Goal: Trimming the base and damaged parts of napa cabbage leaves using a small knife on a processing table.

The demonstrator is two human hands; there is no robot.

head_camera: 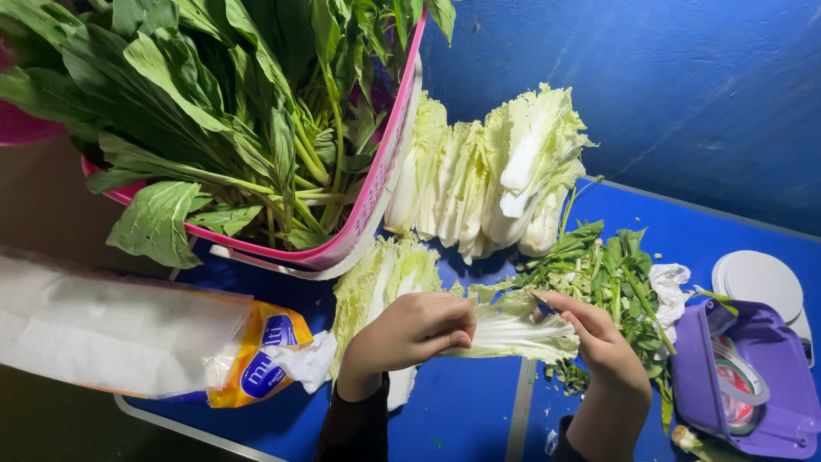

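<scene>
Both hands grip one pale cabbage leaf (505,329) over the blue worktop (462,411): left hand (410,334) pinching it, right hand (599,338) likewise, beside leafy trimmings (607,274)

Both forearms, in dark sleeves, come up from the near edge of the tabletop, side by side and a little apart. The left hand (410,332) is curled knuckles-up, its fingers folded under and pinched shut with the thumb tucked below. The right hand (594,338) angles inward toward the left one, wrist bent, its fingers (556,304) stretched and closing in a light pinch.
</scene>
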